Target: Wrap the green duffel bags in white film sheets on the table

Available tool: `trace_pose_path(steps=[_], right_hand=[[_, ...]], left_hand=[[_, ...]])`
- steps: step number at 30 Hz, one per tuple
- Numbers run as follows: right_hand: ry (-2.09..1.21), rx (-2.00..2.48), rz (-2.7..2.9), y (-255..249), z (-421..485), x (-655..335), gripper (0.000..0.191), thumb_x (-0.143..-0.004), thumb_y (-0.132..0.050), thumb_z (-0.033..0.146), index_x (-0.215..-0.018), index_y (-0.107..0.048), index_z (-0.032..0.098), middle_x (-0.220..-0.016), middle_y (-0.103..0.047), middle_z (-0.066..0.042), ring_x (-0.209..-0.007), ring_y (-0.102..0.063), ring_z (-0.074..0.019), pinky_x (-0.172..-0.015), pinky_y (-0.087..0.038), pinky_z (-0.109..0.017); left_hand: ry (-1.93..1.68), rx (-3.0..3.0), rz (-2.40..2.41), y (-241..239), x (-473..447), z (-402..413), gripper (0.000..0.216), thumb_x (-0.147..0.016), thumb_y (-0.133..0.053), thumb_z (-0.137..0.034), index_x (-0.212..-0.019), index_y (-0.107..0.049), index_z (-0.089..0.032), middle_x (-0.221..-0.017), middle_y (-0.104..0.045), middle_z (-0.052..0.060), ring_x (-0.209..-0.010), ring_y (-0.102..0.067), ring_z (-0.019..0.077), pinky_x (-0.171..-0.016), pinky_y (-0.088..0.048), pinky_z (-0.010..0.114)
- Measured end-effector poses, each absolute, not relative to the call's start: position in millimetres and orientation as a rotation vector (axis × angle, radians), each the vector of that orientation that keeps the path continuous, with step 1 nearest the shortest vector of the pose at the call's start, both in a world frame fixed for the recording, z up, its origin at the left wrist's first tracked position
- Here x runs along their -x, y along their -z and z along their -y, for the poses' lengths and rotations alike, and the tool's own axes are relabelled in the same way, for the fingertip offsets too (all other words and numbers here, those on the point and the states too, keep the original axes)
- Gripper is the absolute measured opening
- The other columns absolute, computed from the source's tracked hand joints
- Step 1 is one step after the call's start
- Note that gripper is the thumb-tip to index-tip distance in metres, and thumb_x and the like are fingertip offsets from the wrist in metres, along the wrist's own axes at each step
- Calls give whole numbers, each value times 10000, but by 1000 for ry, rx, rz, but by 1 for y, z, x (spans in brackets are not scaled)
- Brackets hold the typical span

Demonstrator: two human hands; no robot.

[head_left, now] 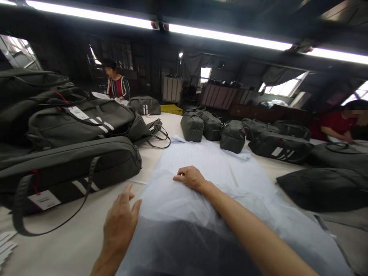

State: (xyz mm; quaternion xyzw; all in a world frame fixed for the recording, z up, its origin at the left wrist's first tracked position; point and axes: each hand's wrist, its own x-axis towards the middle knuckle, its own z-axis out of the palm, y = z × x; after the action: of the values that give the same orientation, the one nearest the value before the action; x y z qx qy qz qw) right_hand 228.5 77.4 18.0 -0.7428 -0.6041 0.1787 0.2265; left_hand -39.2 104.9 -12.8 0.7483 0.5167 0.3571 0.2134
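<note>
A long, pale translucent plastic bag lies flat on the table in front of me, with a dark bag showing through its near end. My right hand rests on top of the plastic, fingers curled down and pinching it near the left side. My left hand lies at the plastic's left edge, fingers stretched out and apart, holding nothing.
Stacked dark green duffel bags with white stripes and tags fill the left. More bags stand at the far end and another dark bag lies on the right. Two other people work at the back left and far right. Paper tags lie at the near left.
</note>
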Motion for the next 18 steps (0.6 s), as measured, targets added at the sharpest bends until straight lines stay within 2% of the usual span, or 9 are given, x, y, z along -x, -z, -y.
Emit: trace_pose_path(steps=[2,3,6,9,11,13,15,18], right_hand=[[-515,2024,1654,-16,-81,-227,159,-778,-720,401,-745,-747,248,-674,-674,23,-667,-565,-138,-640,-376,-260],[-531,2011,1645,-17,-83,-226,163,-767,-729,398,-733,-745,240,-670,-675,20,-671,-574,-142,-642,-389,-260],[-561,1954,1582,-42,-82,-236,212,-847,-644,401,-860,-753,220,-769,-716,4,-720,-626,-148,-678,-453,-255],[-508,1872,1497,-90,-50,-261,412,-992,-386,438,-1205,-659,215,-1100,-718,-43,-899,-673,-159,-837,-504,-297],[-426,1822,1486,-115,-9,-277,501,-1007,-318,500,-1354,-554,226,-1330,-619,-70,-1135,-618,-197,-1016,-448,-366],[-323,1826,1567,-120,38,-285,557,-985,-365,554,-1438,-466,246,-1488,-475,-71,-1363,-438,-239,-1165,-294,-440],[-332,1956,1682,-102,75,-283,621,-959,-422,579,-1479,-407,240,-1547,-382,-83,-1439,-320,-271,-1208,-185,-499],[-531,2139,1694,-67,97,-274,653,-953,-416,597,-1462,-438,189,-1513,-420,-128,-1409,-373,-304,-1189,-227,-528]], left_hand=[[-1238,-2363,-1192,-12,18,-82,356,-932,-446,-366,-1220,-565,-193,-1106,-655,116,-1032,-605,298,-927,-457,448],[-1235,-2480,-963,-22,4,-69,309,-953,-442,-331,-1200,-579,-207,-1144,-649,116,-1079,-590,286,-966,-446,434],[-765,-2708,-515,-34,-43,-38,229,-945,-500,-241,-1134,-627,-216,-1111,-668,102,-1037,-613,275,-909,-490,416],[-435,-2793,-599,-26,-72,-28,174,-942,-526,-221,-1044,-663,-187,-1072,-675,107,-998,-623,305,-853,-507,465],[-415,-2816,-686,-22,-79,-30,198,-964,-514,-250,-1074,-664,-183,-1064,-673,104,-1001,-619,304,-848,-506,472],[-453,-2843,-734,-21,-79,-32,247,-966,-527,-270,-1165,-645,-183,-1067,-670,103,-998,-618,297,-840,-509,454],[-483,-2878,-774,-22,-79,-32,295,-963,-534,-270,-1231,-623,-186,-1073,-669,101,-998,-615,293,-836,-510,439],[-504,-2931,-824,-19,-80,-34,313,-973,-498,-286,-1235,-633,-182,-1107,-666,111,-1012,-609,297,-849,-506,438]])
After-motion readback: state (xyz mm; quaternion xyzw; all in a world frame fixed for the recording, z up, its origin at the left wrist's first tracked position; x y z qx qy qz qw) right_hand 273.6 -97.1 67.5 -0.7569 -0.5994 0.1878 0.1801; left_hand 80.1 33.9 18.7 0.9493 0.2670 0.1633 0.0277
